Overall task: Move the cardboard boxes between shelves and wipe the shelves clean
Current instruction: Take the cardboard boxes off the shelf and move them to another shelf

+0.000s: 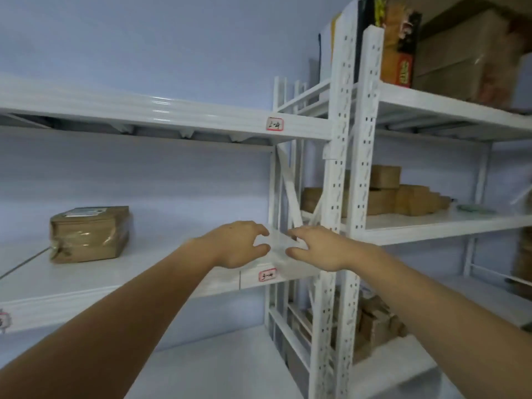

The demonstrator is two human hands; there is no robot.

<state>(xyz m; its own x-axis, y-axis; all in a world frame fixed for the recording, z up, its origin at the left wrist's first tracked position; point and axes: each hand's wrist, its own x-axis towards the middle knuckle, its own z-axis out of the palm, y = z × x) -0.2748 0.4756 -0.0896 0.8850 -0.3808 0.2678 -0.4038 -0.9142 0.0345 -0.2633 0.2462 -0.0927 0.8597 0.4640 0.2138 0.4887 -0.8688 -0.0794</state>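
Note:
My left hand (240, 244) and my right hand (315, 247) reach out side by side over the right end of the white middle shelf (121, 273). Between their fingertips is a pale, blurred white wipe (279, 249), and each hand seems to pinch one edge of it between thumb and curled fingers. A plastic-wrapped bundle of flat cardboard boxes (89, 234) lies on the same shelf, far to the left of my hands. More small cardboard boxes (383, 191) are stacked on the neighbouring rack's middle shelf to the right.
White slotted uprights (336, 182) stand just right of my hands. The top shelf (172, 110) crosses overhead. A large cardboard box (466, 53) sits on the right rack's top shelf, and loose boxes (374, 321) lie on its lower shelf.

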